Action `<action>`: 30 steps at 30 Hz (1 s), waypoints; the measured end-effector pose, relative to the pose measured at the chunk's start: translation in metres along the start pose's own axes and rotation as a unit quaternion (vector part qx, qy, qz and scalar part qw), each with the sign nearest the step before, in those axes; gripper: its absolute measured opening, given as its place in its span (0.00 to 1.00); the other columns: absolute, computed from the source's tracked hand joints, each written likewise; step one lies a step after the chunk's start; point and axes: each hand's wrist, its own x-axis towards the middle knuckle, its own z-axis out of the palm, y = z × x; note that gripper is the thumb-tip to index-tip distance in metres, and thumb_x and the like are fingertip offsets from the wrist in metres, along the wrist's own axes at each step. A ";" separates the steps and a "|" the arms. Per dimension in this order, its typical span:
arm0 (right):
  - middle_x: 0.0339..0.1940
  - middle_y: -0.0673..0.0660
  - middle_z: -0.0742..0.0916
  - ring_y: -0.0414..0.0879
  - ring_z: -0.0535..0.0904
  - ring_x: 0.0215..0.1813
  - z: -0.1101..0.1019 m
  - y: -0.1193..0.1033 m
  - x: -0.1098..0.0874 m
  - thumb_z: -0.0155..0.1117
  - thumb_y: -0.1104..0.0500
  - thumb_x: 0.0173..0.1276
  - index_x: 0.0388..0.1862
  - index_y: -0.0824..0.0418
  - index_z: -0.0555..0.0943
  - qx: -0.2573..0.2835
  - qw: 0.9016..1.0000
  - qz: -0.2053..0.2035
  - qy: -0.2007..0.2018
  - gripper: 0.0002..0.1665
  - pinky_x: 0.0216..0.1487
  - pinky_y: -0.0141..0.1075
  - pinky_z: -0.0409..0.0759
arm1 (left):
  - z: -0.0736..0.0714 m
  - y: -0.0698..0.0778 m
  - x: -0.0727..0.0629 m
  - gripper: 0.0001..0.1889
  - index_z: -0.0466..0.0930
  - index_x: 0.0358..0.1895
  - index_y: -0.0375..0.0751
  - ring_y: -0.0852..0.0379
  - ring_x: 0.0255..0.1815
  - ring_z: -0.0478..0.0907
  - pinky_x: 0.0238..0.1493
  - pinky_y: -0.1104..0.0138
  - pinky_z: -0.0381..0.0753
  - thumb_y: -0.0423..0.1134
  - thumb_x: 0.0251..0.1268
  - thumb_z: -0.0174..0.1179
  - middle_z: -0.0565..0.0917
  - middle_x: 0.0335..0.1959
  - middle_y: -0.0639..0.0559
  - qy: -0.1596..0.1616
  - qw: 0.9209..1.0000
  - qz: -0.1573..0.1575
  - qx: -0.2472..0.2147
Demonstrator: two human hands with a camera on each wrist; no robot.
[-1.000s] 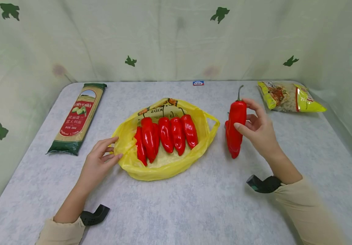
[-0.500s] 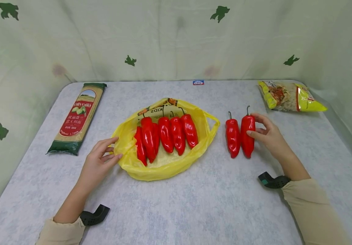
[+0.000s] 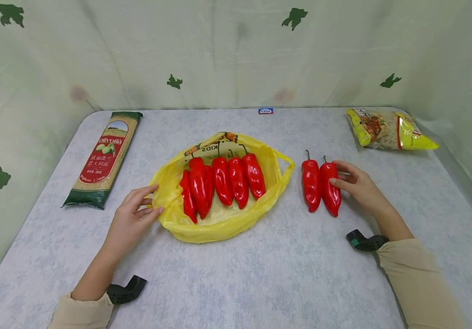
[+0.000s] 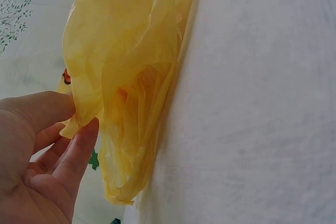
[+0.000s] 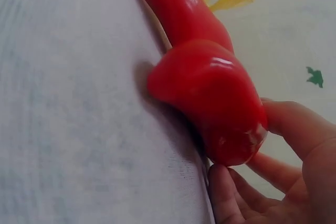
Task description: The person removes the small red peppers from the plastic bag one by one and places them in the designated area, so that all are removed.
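Note:
My left hand (image 3: 130, 217) pinches the left edge of a yellow plastic bag (image 3: 215, 233); thumb and fingers lie on either side of the thin plastic in the left wrist view. The bag lies with its mouth wide, and several glossy red peppers (image 3: 222, 181) with dark stems sit inside. To the right of the bag, my right hand (image 3: 361, 185) holds a red pepper (image 5: 210, 93) at its stem end, the thumb on top and fingers below. That pepper lies on the table beside another red pepper (image 3: 311, 186), close against it.
At the left lies a long pack of spaghetti (image 3: 104, 155) with green ends. A yellow and clear food bag (image 3: 389, 130) is at the back right. A small blue and red label (image 3: 266, 111) sits at the far table edge, before a pale curtain (image 3: 227, 55).
My right hand has carried its pepper from over the other one to its right side and down; the stem end then tilted left and lower. The left hand and bag have stayed put.

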 end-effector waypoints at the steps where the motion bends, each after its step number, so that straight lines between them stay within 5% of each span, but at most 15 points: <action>1: 0.66 0.62 0.62 0.58 0.62 0.60 0.000 0.000 0.000 0.56 0.47 0.65 0.70 0.57 0.53 -0.001 1.000 0.000 0.002 0.40 0.56 0.51 0.66 | 0.000 0.000 0.000 0.30 0.66 0.62 0.40 0.62 0.44 0.69 0.42 0.79 0.73 0.30 0.53 0.63 0.69 0.54 0.48 0.000 1.000 0.000 0.000; 7: 0.63 0.62 0.65 0.55 0.66 0.56 0.003 0.000 0.000 0.55 0.46 0.65 0.69 0.57 0.55 -0.020 0.999 -0.014 0.025 0.38 0.52 0.40 0.72 | 0.000 -0.001 -0.001 0.30 0.66 0.62 0.39 0.63 0.44 0.69 0.42 0.80 0.73 0.29 0.53 0.63 0.69 0.54 0.47 0.001 1.000 0.001 -0.001; 14: 0.62 0.60 0.66 0.56 0.64 0.59 0.005 -0.009 -0.002 0.55 0.48 0.65 0.67 0.58 0.57 -0.026 0.996 -0.051 0.070 0.35 0.56 0.52 0.67 | 0.000 -0.001 -0.001 0.30 0.66 0.62 0.39 0.63 0.43 0.69 0.42 0.80 0.73 0.28 0.53 0.62 0.69 0.53 0.47 0.000 1.000 0.003 -0.003; 21: 0.59 0.57 0.69 0.50 0.66 0.56 0.021 -0.045 -0.016 0.59 0.60 0.63 0.63 0.60 0.62 -0.010 0.975 -0.186 0.124 0.31 0.54 0.31 0.69 | 0.000 0.000 0.000 0.30 0.66 0.62 0.39 0.63 0.44 0.69 0.42 0.80 0.73 0.28 0.53 0.62 0.69 0.54 0.47 -0.001 1.000 0.003 -0.002; 30: 0.57 0.57 0.72 0.48 0.68 0.54 0.064 -0.107 -0.031 0.63 0.72 0.56 0.61 0.64 0.64 -0.012 0.945 -0.313 0.096 0.34 0.53 0.31 0.71 | 0.000 -0.001 0.000 0.30 0.66 0.61 0.39 0.63 0.44 0.70 0.41 0.81 0.73 0.28 0.53 0.63 0.69 0.54 0.47 -0.001 1.000 0.006 -0.007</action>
